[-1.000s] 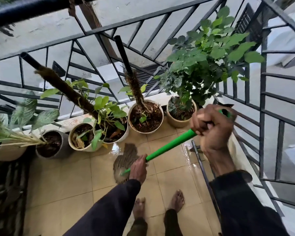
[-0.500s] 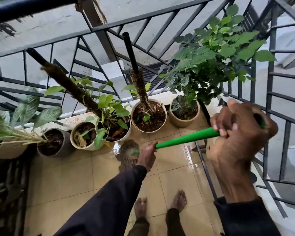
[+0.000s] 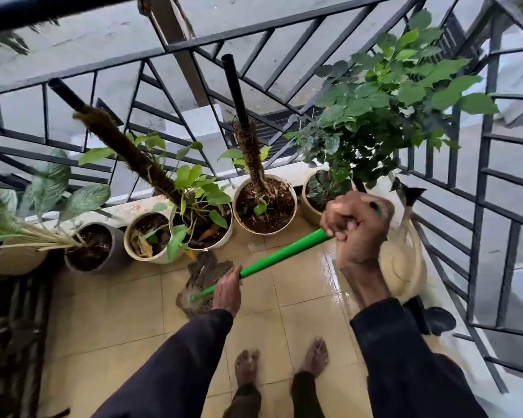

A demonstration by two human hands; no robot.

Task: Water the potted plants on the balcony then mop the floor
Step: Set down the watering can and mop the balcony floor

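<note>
Grey pot (image 3: 112,257), cream pot (image 3: 151,260) and white pot (image 3: 221,241) line the railing (image 3: 284,24), leaves hanging over the tiled floor (image 3: 118,312). The mop head (image 3: 204,273) lies on the tiles just before the white pot. The left hand (image 3: 228,289) grips the green handle (image 3: 281,254) low down; the right hand (image 3: 357,218) clenches its top. A pale coil (image 3: 405,260) lies on wet tiles beside the right railing.
</note>
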